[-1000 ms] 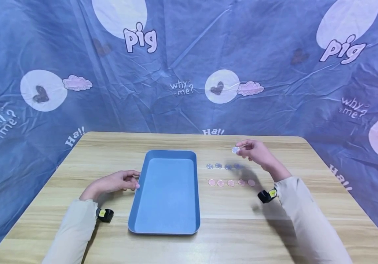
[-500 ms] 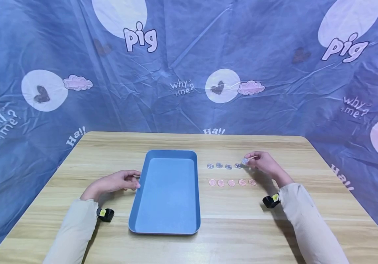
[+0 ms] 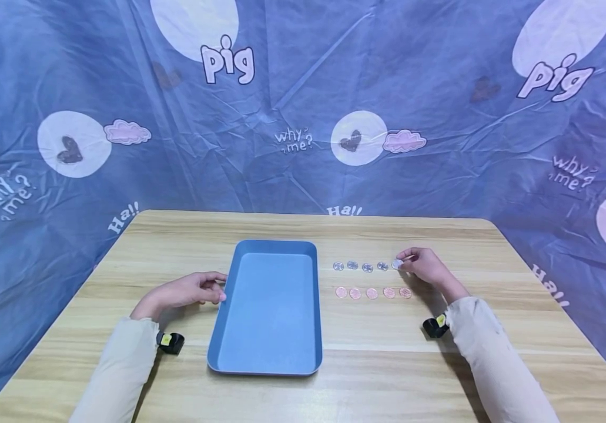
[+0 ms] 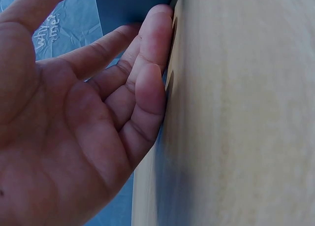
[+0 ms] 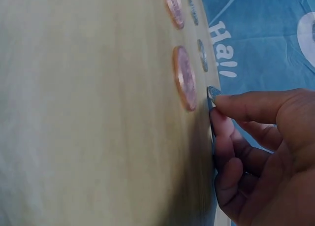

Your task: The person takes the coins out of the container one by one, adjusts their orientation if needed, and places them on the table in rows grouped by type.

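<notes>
My right hand (image 3: 425,267) pinches a silver coin (image 3: 397,264) between thumb and fingertips at the right end of a row of silver coins (image 3: 368,268). In the right wrist view this silver coin (image 5: 213,93) is low at the table surface, partly hidden by the thumb. Nearer me runs a row of copper-coloured coins (image 3: 371,293). My left hand (image 3: 188,291) holds the left rim of a blue rectangular tray (image 3: 317,329). The left wrist view shows fingers (image 4: 156,39) against the tray's outer wall (image 4: 130,7), some curled low at the table; the thumb tip is cut off.
The wooden table (image 3: 387,382) carries the tray left of the coin rows. A blue printed cloth (image 3: 281,176) hangs behind and beside the table. Each wrist wears a small black camera (image 3: 171,343).
My right hand has moved right and down, bringing the silver coin from above the table to the right end of the silver row. The left hand and tray have stayed put.
</notes>
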Action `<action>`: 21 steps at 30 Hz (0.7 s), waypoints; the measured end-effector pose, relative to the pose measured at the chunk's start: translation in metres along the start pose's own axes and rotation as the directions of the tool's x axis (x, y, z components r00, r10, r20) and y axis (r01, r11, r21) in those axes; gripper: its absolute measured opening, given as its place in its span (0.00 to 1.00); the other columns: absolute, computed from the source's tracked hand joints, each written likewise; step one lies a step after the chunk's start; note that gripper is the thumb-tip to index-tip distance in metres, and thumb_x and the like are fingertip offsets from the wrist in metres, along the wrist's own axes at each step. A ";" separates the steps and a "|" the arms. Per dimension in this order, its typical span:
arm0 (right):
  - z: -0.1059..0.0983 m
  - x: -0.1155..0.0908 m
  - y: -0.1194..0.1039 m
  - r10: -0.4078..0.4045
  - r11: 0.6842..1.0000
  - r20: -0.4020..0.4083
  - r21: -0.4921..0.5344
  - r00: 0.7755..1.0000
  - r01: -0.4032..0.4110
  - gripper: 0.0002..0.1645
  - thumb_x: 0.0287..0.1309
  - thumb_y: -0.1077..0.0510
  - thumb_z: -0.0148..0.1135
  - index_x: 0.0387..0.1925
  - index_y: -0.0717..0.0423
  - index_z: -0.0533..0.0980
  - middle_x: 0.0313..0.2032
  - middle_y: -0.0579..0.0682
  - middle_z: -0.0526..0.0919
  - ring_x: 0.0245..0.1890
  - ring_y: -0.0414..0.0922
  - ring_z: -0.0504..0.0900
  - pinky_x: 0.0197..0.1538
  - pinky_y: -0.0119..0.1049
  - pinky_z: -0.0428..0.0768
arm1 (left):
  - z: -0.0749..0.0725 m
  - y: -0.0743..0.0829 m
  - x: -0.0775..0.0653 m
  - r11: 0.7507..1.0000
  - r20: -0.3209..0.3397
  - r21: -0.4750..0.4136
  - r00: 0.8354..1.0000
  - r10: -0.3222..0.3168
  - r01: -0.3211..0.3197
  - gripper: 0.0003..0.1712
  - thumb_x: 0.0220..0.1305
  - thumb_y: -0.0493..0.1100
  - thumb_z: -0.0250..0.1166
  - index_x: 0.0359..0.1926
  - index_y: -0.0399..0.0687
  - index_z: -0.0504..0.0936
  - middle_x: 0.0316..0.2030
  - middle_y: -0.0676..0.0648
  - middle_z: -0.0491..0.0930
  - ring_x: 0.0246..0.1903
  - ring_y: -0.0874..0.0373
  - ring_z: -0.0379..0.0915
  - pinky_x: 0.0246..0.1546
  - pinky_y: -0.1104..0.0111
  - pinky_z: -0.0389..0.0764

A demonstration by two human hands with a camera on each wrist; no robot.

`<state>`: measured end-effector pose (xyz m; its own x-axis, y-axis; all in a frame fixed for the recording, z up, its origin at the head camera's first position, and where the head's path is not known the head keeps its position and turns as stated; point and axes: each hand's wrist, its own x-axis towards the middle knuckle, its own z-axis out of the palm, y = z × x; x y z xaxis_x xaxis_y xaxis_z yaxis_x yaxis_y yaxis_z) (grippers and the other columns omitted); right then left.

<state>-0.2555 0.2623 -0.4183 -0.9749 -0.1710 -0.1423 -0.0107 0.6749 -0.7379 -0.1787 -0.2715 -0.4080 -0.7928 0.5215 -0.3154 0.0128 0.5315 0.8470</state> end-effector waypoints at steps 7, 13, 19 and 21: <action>0.001 0.000 0.002 0.004 0.999 0.012 -0.040 1.000 -0.003 0.19 0.55 0.65 0.61 0.48 0.73 0.73 0.32 0.50 0.78 0.31 0.40 0.73 0.34 0.30 0.74 | 0.000 -0.001 0.001 1.000 -0.004 0.013 1.000 0.002 -0.002 0.37 0.67 0.44 0.60 0.67 0.25 0.58 0.42 0.45 0.78 0.40 0.57 0.75 0.38 0.68 0.72; 0.003 0.000 0.001 0.008 0.997 0.034 -0.073 0.999 -0.006 0.19 0.57 0.63 0.61 0.49 0.71 0.75 0.35 0.53 0.80 0.34 0.43 0.75 0.40 0.33 0.73 | 0.000 -0.001 -0.001 1.000 -0.004 0.009 1.000 -0.003 0.003 0.37 0.67 0.44 0.59 0.68 0.25 0.56 0.43 0.45 0.79 0.41 0.57 0.75 0.39 0.68 0.73; 0.001 -0.003 0.000 -0.035 0.995 0.037 -0.091 0.999 0.038 0.22 0.62 0.59 0.59 0.53 0.70 0.72 0.43 0.63 0.80 0.40 0.48 0.77 0.42 0.34 0.72 | -0.002 0.003 -0.008 0.999 -0.089 0.048 0.996 0.030 -0.026 0.38 0.67 0.44 0.60 0.70 0.30 0.57 0.44 0.42 0.78 0.43 0.58 0.75 0.42 0.68 0.75; -0.002 -0.007 -0.001 -0.051 0.994 0.033 -0.091 0.998 0.053 0.23 0.64 0.59 0.57 0.55 0.71 0.71 0.45 0.66 0.79 0.41 0.49 0.77 0.42 0.35 0.73 | -0.004 0.006 -0.011 0.995 -0.162 0.091 0.985 0.063 -0.048 0.36 0.67 0.44 0.60 0.69 0.32 0.59 0.45 0.40 0.78 0.45 0.56 0.75 0.44 0.69 0.76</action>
